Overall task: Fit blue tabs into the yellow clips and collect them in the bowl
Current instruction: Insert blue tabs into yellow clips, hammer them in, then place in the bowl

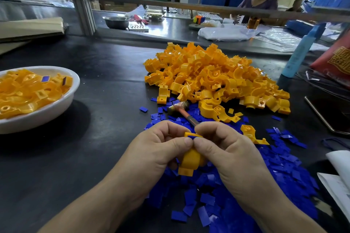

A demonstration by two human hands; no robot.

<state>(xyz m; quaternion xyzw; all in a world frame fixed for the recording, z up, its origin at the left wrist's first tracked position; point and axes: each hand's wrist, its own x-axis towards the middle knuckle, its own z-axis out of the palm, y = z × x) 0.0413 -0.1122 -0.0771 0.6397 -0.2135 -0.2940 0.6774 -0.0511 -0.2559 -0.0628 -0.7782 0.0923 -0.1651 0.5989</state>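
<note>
In the head view, two hands meet over the black table (104, 91) and hold one yellow clip (190, 161) between them. The left hand (159, 147) and the right hand (227, 149) both have curled fingers clamped on the clip, and the two thumb tips touch at its upper end. One blue tab (193, 136) sits there in the clip's rectangular frame, just above the thumbs. The clip is a glossy orange-yellow plastic piece with a curved saddle body and a flat foot hanging below the grip.

Directly under and to the right of the grip lies one wide spread of loose blue tabs (274, 166), small flat rectangles too many to count. Beyond the grip, further from the person, rises one heap of yellow clips (214, 73), also too many to count. One small hammer (181, 108) lies between the heap and the grip, its handle pointing at the knuckles. One single clip (250, 134) lies just right of the right hand.

Well to the left of the grip stands one white bowl (56, 111), filled with clips; two of them show a fitted tab.
</note>
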